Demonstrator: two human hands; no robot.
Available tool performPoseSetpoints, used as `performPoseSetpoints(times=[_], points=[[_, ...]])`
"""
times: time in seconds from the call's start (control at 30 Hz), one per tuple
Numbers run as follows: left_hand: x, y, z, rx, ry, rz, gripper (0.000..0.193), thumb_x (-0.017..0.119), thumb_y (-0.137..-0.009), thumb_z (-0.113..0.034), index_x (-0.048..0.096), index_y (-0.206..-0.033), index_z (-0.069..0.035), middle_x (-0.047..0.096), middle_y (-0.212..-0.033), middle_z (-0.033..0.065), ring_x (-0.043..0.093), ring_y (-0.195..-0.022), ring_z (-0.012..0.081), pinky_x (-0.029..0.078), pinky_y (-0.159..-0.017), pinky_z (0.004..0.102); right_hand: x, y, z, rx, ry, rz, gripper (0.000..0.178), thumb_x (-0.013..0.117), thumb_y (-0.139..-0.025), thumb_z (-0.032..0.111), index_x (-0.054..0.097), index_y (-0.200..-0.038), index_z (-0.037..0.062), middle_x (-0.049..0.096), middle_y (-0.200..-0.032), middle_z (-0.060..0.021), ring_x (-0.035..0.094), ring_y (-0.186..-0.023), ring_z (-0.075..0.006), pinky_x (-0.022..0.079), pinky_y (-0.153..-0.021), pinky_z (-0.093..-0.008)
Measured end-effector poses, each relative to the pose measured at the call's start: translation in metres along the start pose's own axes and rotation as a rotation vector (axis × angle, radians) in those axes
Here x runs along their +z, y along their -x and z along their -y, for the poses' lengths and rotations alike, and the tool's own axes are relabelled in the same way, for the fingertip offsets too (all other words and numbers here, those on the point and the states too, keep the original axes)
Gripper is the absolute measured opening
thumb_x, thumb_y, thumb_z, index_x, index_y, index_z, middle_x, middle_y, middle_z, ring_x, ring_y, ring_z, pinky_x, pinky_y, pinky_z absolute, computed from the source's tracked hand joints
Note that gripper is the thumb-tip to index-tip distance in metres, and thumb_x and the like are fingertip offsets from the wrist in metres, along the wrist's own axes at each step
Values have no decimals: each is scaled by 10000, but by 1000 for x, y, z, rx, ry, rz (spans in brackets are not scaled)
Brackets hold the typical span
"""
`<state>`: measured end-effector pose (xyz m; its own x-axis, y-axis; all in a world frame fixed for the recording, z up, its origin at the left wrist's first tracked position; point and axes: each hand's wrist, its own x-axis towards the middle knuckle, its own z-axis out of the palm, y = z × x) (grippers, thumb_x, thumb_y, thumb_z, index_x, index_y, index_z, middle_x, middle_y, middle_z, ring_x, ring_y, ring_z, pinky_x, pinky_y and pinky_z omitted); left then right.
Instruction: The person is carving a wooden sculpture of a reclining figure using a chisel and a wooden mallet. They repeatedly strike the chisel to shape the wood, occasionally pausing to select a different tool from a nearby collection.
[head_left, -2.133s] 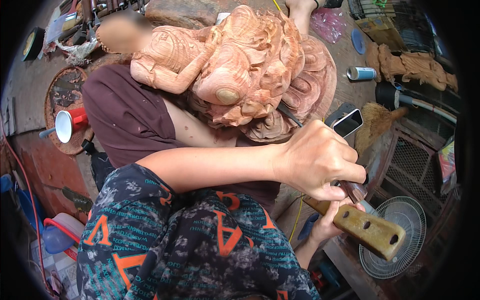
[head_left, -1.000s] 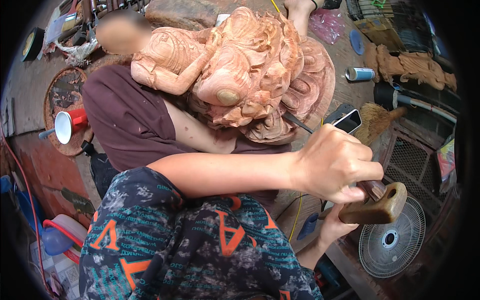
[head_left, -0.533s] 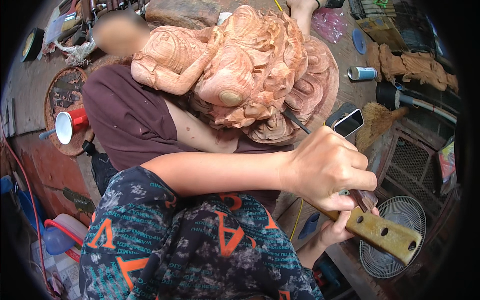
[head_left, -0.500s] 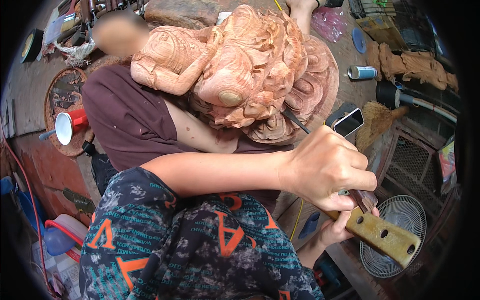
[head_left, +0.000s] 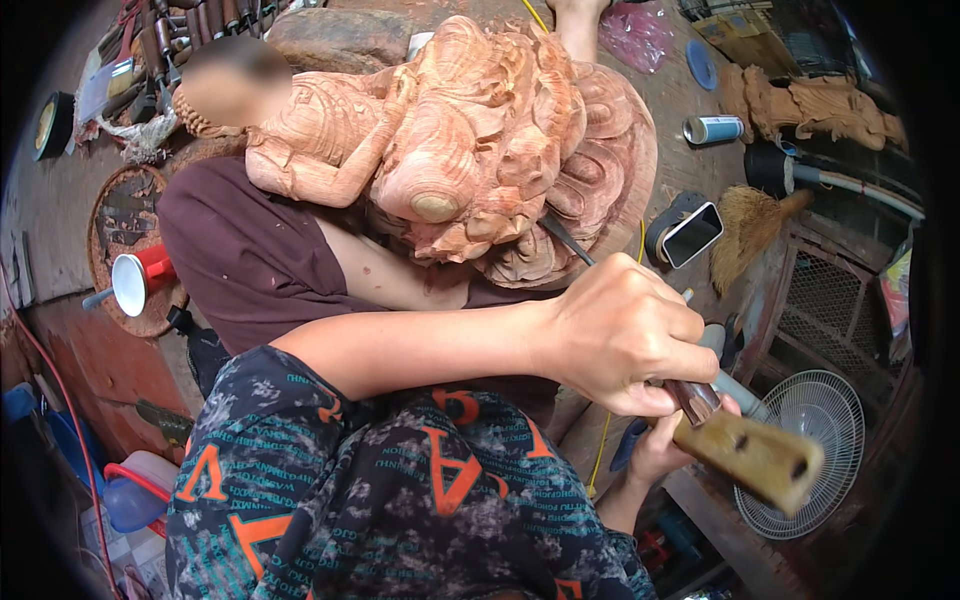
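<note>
Two tools, clamped: my left hand (head_left: pixel 630 338) holds the chisel (head_left: pixel 570 241) at the carving (head_left: pixel 470 150), against my leg (head_left: pixel 370 262); my right hand (head_left: pixel 655 452) grips the mallet (head_left: pixel 760 462). Main forms appear established; faceted edges seem unfinished.

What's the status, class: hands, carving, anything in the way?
Left hand gripping chisel; right hand holding mallet. Wooden carving lying down, chisel blade at its base end. Fan showing behind mallet.

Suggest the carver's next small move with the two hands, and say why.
Probably a light tap with the yellowish holed bar on the wooden handle: the left hand grips the chisel, seemingly set against the carving, and the right hand holds the bar beside the handle's end.
</note>
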<state>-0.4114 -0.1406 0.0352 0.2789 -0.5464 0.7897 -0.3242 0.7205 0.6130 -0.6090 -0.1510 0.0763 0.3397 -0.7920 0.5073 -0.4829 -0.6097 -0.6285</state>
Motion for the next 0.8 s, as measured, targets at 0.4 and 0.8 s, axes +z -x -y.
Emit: performPoseSetpoints(times=[0.4, 0.8], points=[[-6, 6, 5, 14, 5, 91, 279, 674, -650, -328, 649, -870, -158, 458, -625, -8, 517, -516, 172, 389, -433, 311, -12, 17, -23, -97, 390, 253, 347, 571, -799, 20, 413, -1106, 59, 497, -1001, -123, 525, -834, -181, 440, -758, -309], [-13, 12, 8, 50, 25, 193, 293, 645, -701, -365, 647, -884, -137, 449, -636, 0, 506, -517, 187, 388, -439, 320, 7, 28, -28, 6, -83, -31, 306, 574, -814, -45, 392, -1042, 49, 475, -851, -91, 490, -763, -179, 427, -703, -310]])
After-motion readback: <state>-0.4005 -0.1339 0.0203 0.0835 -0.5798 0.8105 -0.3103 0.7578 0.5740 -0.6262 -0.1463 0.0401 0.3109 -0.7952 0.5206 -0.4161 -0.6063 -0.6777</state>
